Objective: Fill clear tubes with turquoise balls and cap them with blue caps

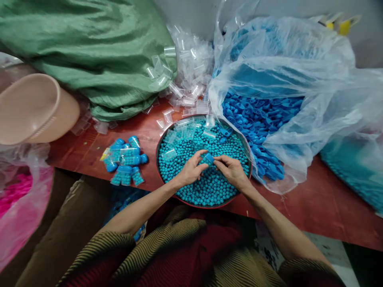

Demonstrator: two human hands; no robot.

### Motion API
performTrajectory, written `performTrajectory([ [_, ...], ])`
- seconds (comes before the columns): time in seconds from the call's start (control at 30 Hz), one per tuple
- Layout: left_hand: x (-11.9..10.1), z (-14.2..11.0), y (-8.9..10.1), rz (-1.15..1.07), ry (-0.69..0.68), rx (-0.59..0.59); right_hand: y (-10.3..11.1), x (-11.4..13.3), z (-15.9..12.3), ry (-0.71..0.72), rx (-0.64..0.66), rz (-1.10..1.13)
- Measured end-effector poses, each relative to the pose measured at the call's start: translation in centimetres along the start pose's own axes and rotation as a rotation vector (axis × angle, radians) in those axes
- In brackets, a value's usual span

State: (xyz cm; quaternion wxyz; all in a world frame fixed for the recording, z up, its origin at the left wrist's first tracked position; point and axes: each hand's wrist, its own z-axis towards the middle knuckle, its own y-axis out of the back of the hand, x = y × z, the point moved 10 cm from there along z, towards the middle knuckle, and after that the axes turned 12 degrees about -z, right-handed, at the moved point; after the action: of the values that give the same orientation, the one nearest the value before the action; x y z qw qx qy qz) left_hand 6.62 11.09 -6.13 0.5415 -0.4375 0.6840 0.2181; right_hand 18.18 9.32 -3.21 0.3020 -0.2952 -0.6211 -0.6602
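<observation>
Both hands meet over the middle of a round tray (159,159) heaped with small turquoise beads (206,187). Between them is one small clear tube with a blue cap (207,159), raised just above the beads. The left hand (191,169) has its fingers closed around the tube's left end, thumb on top, and the right hand (230,169) pinches the capped right end with its fingertips. The tube's long axis runs roughly left to right, tilted slightly, so each hand holds one end and neither is nearer than the other.

On the far rim of the tray lie a few empty clear tubes (182,131) (more spill down from a heap (191,67) behind it). Left of the tray, on the red surface (314,199), sits a cluster of filled, capped tubes (127,163), well apart from the hands. To the right, an opened clear plastic bag (299,75) holds loose blue caps (257,119), its mouth just beside the tray. A green sack (89,48) and a beige tub (32,107) on its side lie at far left.
</observation>
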Motion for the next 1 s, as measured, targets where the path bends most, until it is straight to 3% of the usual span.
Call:
performTrajectory([
  [0.17, 0.1, -0.2, -0.1, -0.031, -0.029, 0.025, 0.1, 1.2, 0.5, 0.143, 0.140, 0.008],
  [0.37, -0.8, -0.7, -0.2, 0.056, -0.098, -0.081, -0.3, 2.0, 0.4, 0.207, 0.238, -0.025],
  [0.5, -0.4, -0.6, -0.5, 0.036, -0.057, -0.019, -0.1, 1.4, 0.6, 0.142, 0.316, 0.035],
  [0.6, -0.4, -0.6, -0.7, -0.053, -0.014, 0.072, -0.1, 0.3, 0.4, -0.001, 0.360, 0.233],
  [0.73, -0.9, -0.7, -0.1, -0.088, -0.037, 0.044, -1.1, -1.4, -0.2, -0.246, 0.269, 0.589],
  [0.83, -0.4, -1.1, -0.3, -0.119, -0.002, 0.035, -1.6, -2.2, -0.6, -0.347, 0.163, 0.654],
  [1.0, -0.5, -1.8, -0.5, -0.105, -0.033, 0.025, -0.9, -1.0, -0.3, -0.236, 0.113, 0.474],
])
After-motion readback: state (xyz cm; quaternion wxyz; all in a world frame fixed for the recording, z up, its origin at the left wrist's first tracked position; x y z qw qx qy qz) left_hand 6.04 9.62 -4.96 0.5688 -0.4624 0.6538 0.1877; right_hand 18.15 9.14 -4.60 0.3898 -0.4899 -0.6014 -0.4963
